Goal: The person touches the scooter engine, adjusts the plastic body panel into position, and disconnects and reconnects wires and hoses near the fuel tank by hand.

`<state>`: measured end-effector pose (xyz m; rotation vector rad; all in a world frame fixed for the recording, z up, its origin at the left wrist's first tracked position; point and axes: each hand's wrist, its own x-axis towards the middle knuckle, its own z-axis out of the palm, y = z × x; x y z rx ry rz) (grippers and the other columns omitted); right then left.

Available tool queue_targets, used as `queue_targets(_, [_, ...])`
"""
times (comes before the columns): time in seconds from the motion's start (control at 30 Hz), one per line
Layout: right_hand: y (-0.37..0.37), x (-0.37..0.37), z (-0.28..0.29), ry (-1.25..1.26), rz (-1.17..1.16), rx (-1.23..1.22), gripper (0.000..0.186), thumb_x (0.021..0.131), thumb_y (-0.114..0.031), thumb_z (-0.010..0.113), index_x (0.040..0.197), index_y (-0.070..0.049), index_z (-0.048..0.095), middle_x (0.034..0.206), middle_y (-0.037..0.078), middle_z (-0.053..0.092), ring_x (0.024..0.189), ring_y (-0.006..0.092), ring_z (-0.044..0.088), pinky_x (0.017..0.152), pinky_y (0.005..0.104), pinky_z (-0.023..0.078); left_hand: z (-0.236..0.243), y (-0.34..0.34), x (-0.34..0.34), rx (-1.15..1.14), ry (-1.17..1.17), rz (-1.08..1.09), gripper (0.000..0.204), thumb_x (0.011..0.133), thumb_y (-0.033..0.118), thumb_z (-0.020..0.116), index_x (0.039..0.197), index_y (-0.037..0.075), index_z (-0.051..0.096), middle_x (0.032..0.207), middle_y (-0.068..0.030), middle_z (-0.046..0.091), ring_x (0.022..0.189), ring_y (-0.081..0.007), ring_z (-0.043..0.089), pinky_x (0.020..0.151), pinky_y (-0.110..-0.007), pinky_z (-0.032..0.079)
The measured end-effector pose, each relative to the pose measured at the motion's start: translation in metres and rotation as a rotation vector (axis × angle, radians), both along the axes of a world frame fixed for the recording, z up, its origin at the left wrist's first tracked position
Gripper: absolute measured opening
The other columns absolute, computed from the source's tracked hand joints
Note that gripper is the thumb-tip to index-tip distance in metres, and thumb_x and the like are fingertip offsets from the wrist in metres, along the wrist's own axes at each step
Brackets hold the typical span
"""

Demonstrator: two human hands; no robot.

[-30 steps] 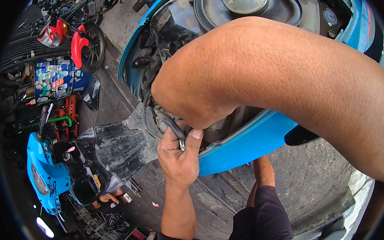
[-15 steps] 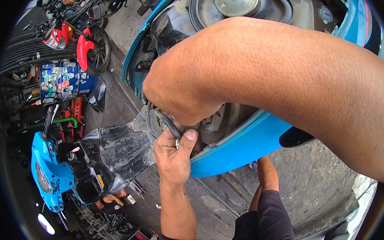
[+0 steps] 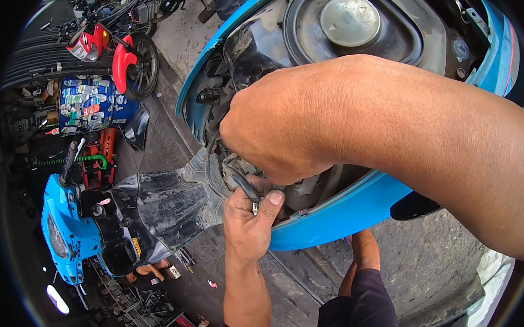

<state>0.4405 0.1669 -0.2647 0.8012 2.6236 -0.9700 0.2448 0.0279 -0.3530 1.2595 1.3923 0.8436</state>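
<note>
My left hand (image 3: 248, 228) comes up from the lower edge. Its thumb and fingers are closed around a black rubber-sleeved cable end (image 3: 246, 187) with a small metal tip. My right arm crosses from the right edge over the blue scooter body (image 3: 336, 212). My right hand (image 3: 257, 139) bends down into the opening beside my left hand; its fingers are mostly hidden behind the wrist. Dark, dusty engine parts (image 3: 305, 189) show around both hands. Above my forearm is a round metal fuel cap (image 3: 350, 21) set in a dark recess.
The scooter's black floorboard (image 3: 168, 203) and blue front (image 3: 69, 224) extend left. A red motorbike (image 3: 122, 64), a sticker-covered blue drum (image 3: 90, 104) and a red stand (image 3: 107, 149) are further left. Metal parts and tools (image 3: 142, 293) lie lower left. A leg in dark shorts (image 3: 373, 299) shows below.
The view has shifted, so the scooter body and both my hands appear further right and lower. My left hand keeps its hold on the cable end; my right hand stays in the opening.
</note>
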Motion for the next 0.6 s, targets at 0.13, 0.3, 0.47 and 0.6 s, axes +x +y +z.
queue_targets(0.13, [0.001, -0.002, -0.001, 0.015, 0.008, -0.01, 0.022, 0.086, -0.015, 0.073, 0.104, -0.002, 0.079, 0.115, 0.015, 0.074, 0.123, 0.0278, 0.066, 0.114, 0.0429, 0.048, 0.003, 0.0, -0.001, 0.004, 0.01, 0.019, 0.027, 0.098, 0.026, 0.076, 0.095, 0.001, 0.069, 0.069, 0.0018, 0.062, 0.062, -0.0057, 0.051, 0.056, -0.025, 0.039])
queue_targets(0.3, [-0.001, 0.0, -0.001, -0.006, 0.011, -0.024, 0.022, 0.086, -0.014, 0.073, 0.103, -0.001, 0.079, 0.114, 0.015, 0.074, 0.122, 0.028, 0.066, 0.114, 0.043, 0.048, 0.007, 0.003, 0.001, -0.158, -0.092, 0.021, 0.03, 0.098, 0.03, 0.076, 0.093, 0.001, 0.07, 0.068, 0.0012, 0.061, 0.061, -0.0062, 0.051, 0.056, -0.025, 0.038])
queue_targets(0.47, [0.001, -0.005, -0.002, 0.008, 0.029, -0.044, 0.022, 0.086, -0.013, 0.072, 0.103, -0.001, 0.079, 0.113, 0.016, 0.075, 0.121, 0.0282, 0.067, 0.114, 0.0432, 0.049, 0.007, 0.002, -0.005, -0.193, -0.126, 0.035, 0.03, 0.098, 0.03, 0.076, 0.091, 0.002, 0.069, 0.068, 0.0008, 0.06, 0.06, -0.0066, 0.05, 0.055, -0.024, 0.038])
queue_targets(0.6, [0.0, -0.005, 0.0, -0.014, 0.024, -0.059, 0.022, 0.086, -0.013, 0.072, 0.102, 0.0, 0.079, 0.112, 0.016, 0.075, 0.121, 0.0284, 0.068, 0.113, 0.0434, 0.049, 0.01, 0.003, 0.0, -0.168, -0.115, 0.037, 0.033, 0.097, 0.032, 0.076, 0.089, 0.001, 0.067, 0.068, 0.0002, 0.06, 0.06, -0.007, 0.051, 0.055, -0.025, 0.039])
